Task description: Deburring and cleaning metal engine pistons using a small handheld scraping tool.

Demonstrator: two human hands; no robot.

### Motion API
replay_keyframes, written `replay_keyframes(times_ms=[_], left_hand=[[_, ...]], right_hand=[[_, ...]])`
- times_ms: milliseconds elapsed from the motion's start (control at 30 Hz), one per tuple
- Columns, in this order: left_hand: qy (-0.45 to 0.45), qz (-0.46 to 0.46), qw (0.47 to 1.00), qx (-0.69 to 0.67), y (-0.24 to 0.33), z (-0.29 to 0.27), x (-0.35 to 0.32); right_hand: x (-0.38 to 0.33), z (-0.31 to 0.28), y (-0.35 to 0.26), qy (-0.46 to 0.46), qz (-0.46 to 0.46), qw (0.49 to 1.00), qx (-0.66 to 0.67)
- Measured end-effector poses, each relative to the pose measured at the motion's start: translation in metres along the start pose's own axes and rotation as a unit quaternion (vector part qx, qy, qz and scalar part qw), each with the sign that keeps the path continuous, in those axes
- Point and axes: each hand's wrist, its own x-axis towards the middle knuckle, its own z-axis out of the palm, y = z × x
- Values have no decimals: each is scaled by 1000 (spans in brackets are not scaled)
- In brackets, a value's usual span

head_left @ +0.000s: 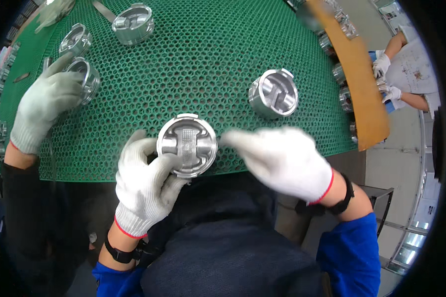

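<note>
A silver piston [187, 143], its hollow side facing the camera, is held at the near edge of the green-matted bench [203, 64]. The white-gloved left hand [146, 183] has its fingers bent around the piston's lower-left side, thumb at the rim. The right hand [285, 158], blurred, points its fingers toward the right rim; whether they hold anything or touch it I cannot tell. Beyond that hand stands a second piston [261, 99]. At far left, a co-worker's gloved hand [47, 101] reaches to a third piston [90, 81]. An orange-brown board [354, 74] lies along the right side.
</note>
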Motion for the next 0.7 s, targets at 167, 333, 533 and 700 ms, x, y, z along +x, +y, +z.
replay_keyframes(times_ms=[167, 333, 533, 700], left_hand=[[25, -10, 999, -28, 14, 2, 8], [32, 25, 999, 28, -4, -8, -14], [61, 54, 996, -29, 0, 4, -5], [-26, 52, 995, 83, 5, -35, 17]], right_hand=[[-10, -9, -3, 70, -1, 996, 47], [-1, 4, -30, -95, 37, 991, 82], [-17, 72, -11, -186, 120, 716, 662], [-21, 25, -17, -158, 122, 764, 614]])
